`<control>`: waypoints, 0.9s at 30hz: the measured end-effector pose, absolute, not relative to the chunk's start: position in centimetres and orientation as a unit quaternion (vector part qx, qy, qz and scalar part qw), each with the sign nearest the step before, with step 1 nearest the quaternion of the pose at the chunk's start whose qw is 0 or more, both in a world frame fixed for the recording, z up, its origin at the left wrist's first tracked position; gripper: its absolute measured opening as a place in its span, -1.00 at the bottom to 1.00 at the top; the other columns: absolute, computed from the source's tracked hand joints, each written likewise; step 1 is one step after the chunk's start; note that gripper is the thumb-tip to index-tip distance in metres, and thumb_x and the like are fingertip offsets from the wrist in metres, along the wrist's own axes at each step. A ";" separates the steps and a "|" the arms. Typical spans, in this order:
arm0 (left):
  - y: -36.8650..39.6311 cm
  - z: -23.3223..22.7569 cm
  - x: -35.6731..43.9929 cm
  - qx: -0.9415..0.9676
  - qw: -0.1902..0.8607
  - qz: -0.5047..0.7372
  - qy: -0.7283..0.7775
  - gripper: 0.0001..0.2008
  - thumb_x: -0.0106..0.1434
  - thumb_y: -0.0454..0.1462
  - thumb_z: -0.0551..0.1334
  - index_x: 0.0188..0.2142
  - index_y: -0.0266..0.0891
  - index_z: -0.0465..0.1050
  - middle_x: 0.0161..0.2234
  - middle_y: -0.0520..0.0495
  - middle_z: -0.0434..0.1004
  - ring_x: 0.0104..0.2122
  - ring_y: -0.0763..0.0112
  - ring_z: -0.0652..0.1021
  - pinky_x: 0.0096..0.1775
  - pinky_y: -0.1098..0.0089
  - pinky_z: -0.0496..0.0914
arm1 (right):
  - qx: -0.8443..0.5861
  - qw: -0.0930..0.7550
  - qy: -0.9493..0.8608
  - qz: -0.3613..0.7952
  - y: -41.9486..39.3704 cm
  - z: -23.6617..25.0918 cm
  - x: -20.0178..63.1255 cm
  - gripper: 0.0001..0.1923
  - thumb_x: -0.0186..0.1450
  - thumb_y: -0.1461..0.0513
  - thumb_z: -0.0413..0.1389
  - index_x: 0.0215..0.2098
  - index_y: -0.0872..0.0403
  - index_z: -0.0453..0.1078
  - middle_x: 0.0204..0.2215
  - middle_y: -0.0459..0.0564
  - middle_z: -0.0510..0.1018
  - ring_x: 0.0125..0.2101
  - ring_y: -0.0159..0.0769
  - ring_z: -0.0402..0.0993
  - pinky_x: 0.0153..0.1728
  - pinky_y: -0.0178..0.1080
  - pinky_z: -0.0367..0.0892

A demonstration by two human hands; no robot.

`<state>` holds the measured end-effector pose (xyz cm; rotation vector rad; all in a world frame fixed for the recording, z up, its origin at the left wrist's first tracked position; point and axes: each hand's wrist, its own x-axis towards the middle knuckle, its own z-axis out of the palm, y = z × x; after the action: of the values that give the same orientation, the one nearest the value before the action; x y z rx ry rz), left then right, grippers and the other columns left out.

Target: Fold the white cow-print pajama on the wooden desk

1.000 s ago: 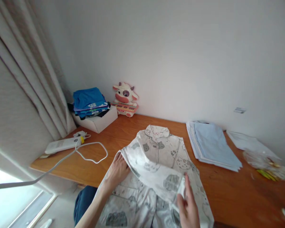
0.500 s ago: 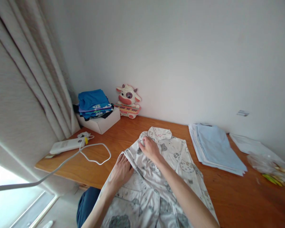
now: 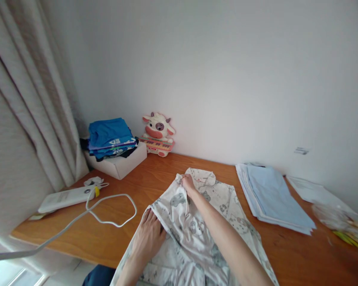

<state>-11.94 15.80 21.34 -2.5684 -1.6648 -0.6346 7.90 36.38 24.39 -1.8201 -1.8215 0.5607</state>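
Printed garment [image 3: 197,222] spread on desk [image 3: 155,174], partly folded; left hand [image 3: 147,236] pressed flat at 7 o'clock; right hand [image 3: 188,183] pinched on collar edge, 12 o'clock; remaining folds undone.

The lower part of the printed garment [image 3: 193,222] runs off the bottom edge, and the right forearm covers a strip of it. The fingertips of the right hand [image 3: 188,183] are buried in the fabric, grip indeterminate. The clear bag [image 3: 338,222] at far right is blurred, contents unidentifiable. The white cable [image 3: 77,216] exits at left.
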 end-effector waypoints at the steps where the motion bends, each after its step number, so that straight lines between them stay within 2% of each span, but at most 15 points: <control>1: 15.7 21.5 -11.9 -0.819 0.007 -0.207 -0.535 -0.67 0.41 -0.26 0.27 0.14 -0.13 0.55 0.31 -0.25 0.55 0.39 -0.03 0.43 0.50 -0.14 0.10 | -0.675 0.250 -0.661 0.212 36.9 24.3 8.0 -0.67 0.44 0.22 -0.03 0.04 0.09 0.49 -0.15 0.06 0.71 -0.18 -0.17 0.64 -0.24 -0.29 0.39; 5: 15.5 21.8 -11.8 -0.818 0.007 -0.219 -0.532 -0.71 0.40 -0.27 0.28 0.09 -0.11 0.57 0.30 -0.21 0.56 0.39 -0.01 0.43 0.51 -0.14 0.09 | -0.678 0.229 -0.661 0.224 39.0 25.0 7.6 -0.67 0.35 0.23 0.16 0.08 0.04 0.44 -0.12 0.03 0.71 -0.14 -0.17 0.64 -0.17 -0.28 0.40; 9: 15.6 21.5 -12.0 -0.821 0.024 -0.223 -0.525 -0.70 0.39 -0.27 0.29 0.09 -0.11 0.56 0.29 -0.22 0.56 0.37 -0.03 0.45 0.49 -0.19 0.09 | -0.661 0.207 -0.689 0.215 39.9 26.4 6.5 -0.74 0.41 0.31 0.13 0.05 -0.01 0.41 -0.06 0.02 0.71 -0.07 -0.21 0.64 -0.07 -0.26 0.40; 13: 15.6 21.0 -12.1 -0.822 0.030 -0.221 -0.525 -0.67 0.41 -0.22 0.28 0.14 -0.13 0.55 0.27 -0.25 0.58 0.35 -0.07 0.46 0.49 -0.22 0.10 | -0.634 0.205 -0.720 0.195 38.9 28.2 5.4 -0.78 0.44 0.25 0.24 0.03 0.05 0.42 -0.06 0.16 0.71 0.00 -0.09 0.64 0.04 -0.18 0.38; 15: 15.6 21.0 -12.2 -0.818 0.028 -0.221 -0.530 -0.65 0.42 -0.19 0.28 0.16 -0.15 0.55 0.27 -0.28 0.57 0.36 -0.08 0.46 0.48 -0.21 0.13 | -0.627 0.226 -0.723 0.184 37.4 29.5 5.4 -0.79 0.51 0.20 0.18 0.08 0.10 0.41 0.00 0.21 0.69 0.03 -0.10 0.62 0.05 -0.19 0.37; 17: 15.6 21.0 -12.2 -0.816 0.026 -0.224 -0.533 -0.64 0.43 -0.18 0.27 0.17 -0.15 0.55 0.28 -0.29 0.57 0.37 -0.09 0.45 0.48 -0.19 0.14 | -0.619 0.257 -0.722 0.174 34.6 30.9 6.3 -0.71 0.62 0.15 -0.01 0.16 0.16 0.38 0.03 0.17 0.66 0.03 -0.21 0.60 0.04 -0.26 0.37; 19: 15.7 21.0 -12.2 -0.817 0.023 -0.225 -0.530 -0.63 0.43 -0.16 0.26 0.19 -0.14 0.54 0.28 -0.29 0.57 0.37 -0.09 0.44 0.48 -0.19 0.14 | -0.603 0.283 -0.727 0.167 29.9 31.7 8.7 -0.61 0.65 0.12 -0.16 0.18 0.15 0.38 0.00 0.04 0.65 -0.02 -0.33 0.58 0.04 -0.33 0.35; 21: 15.7 21.1 -12.2 -0.821 0.021 -0.220 -0.527 -0.64 0.44 -0.17 0.25 0.18 -0.12 0.55 0.28 -0.29 0.57 0.37 -0.10 0.45 0.48 -0.20 0.13 | -0.585 0.293 -0.738 0.164 23.5 31.5 12.4 -0.65 0.64 0.13 -0.12 0.09 0.07 0.46 -0.08 -0.05 0.65 -0.05 -0.33 0.57 0.06 -0.32 0.35; 23: 15.8 21.2 -12.1 -0.823 0.019 -0.209 -0.527 -0.67 0.43 -0.20 0.25 0.14 -0.12 0.57 0.27 -0.29 0.57 0.36 -0.10 0.46 0.48 -0.20 0.12 | -0.579 0.286 -0.747 0.159 16.4 30.1 17.2 -0.77 0.58 0.14 0.03 0.01 0.01 0.51 -0.12 -0.03 0.64 -0.06 -0.21 0.57 0.06 -0.22 0.39; 25: 15.9 21.4 -12.1 -0.825 0.012 -0.201 -0.528 -0.72 0.42 -0.22 0.26 0.08 -0.13 0.58 0.27 -0.28 0.58 0.36 -0.08 0.46 0.49 -0.18 0.12 | -0.600 0.278 -0.742 0.112 10.1 27.9 22.2 -0.80 0.53 0.13 0.11 0.03 -0.06 0.53 -0.09 0.02 0.63 -0.05 -0.08 0.58 0.03 -0.09 0.44; 27: 16.0 21.6 -12.0 -0.824 0.002 -0.202 -0.530 -0.75 0.40 -0.22 0.27 0.05 -0.14 0.58 0.28 -0.27 0.57 0.37 -0.07 0.44 0.49 -0.14 0.13 | -0.639 0.266 -0.718 0.071 5.6 25.8 26.1 -0.72 0.47 0.12 0.20 0.12 -0.10 0.53 -0.05 0.05 0.64 0.00 0.04 0.57 0.03 0.02 0.46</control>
<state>-12.04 15.98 21.58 -2.5836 -1.6618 -0.6346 26.08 5.62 25.77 -1.7256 -1.9402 0.1907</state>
